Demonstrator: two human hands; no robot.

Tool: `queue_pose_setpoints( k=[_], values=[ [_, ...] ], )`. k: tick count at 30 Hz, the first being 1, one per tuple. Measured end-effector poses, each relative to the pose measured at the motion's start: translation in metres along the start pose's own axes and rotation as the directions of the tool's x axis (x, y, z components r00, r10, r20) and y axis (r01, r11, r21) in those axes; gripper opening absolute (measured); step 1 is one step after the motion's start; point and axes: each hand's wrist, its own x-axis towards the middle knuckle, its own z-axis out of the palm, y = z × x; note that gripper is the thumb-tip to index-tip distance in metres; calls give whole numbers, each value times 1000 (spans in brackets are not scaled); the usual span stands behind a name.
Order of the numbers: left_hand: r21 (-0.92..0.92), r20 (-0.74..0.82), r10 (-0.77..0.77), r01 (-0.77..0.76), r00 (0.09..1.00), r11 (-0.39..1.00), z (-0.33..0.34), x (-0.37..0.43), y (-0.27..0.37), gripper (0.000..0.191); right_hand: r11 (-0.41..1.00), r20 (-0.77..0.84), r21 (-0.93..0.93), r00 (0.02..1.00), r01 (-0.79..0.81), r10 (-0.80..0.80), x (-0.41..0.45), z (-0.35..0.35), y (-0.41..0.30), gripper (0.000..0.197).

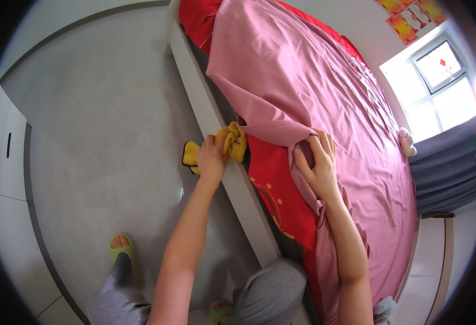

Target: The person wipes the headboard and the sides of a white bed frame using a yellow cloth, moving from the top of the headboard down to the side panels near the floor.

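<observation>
My left hand (212, 160) grips a bunched yellow cloth (234, 142) with dark edging, and the cloth rests over the white side rail (195, 95) of a bed. Part of it hangs on the outer side of the rail. My right hand (320, 164) holds a folded-back edge of the pink sheet (270, 61) on the mattress. Under the lifted sheet shows a red cover (278, 174) with gold trim along its border. A dark gap runs between the rail and the bedding.
Grey floor (99, 101) spreads to the left, with white cabinets (2, 162) along the wall. Beyond the bed are a bright window (433, 89), a grey curtain (445, 166) and a white bedside cabinet (425, 252). A plush toy (407, 142) lies at the bed's far edge.
</observation>
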Motion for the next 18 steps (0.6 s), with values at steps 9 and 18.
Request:
queue_pose_setpoints(
  k=[9,18],
  values=[
    [6,230,-1,-1,973,1000,-4,-136,75,70,998,6,-64,1000,25,-25,-2,-1,8,40],
    [-38,148,74,-69,986,997,6,-138,58,71,976,117,-195,990,95,-73,61,29,13,56]
  ],
)
